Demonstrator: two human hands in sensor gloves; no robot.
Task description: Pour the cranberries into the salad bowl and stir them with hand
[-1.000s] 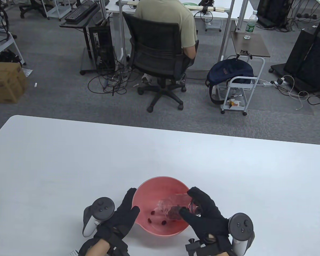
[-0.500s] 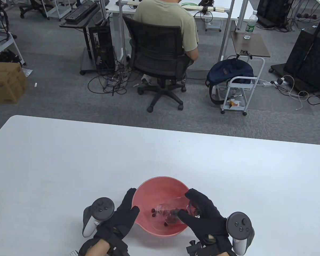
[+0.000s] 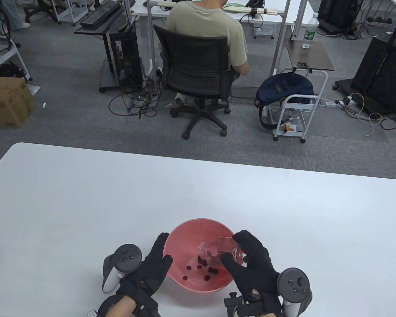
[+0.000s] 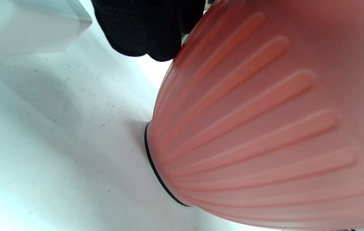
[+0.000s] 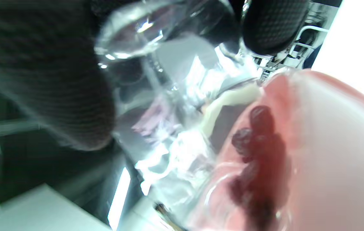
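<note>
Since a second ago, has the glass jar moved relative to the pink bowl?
Yes. The glass jar, gripped by the right hand, has shifted up-frame toward the far rim of the pink bowl, which stayed put.

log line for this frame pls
phase: pouring | right hand: grips tipped glass jar | left hand: against pink bowl | cranberries: in bowl
</note>
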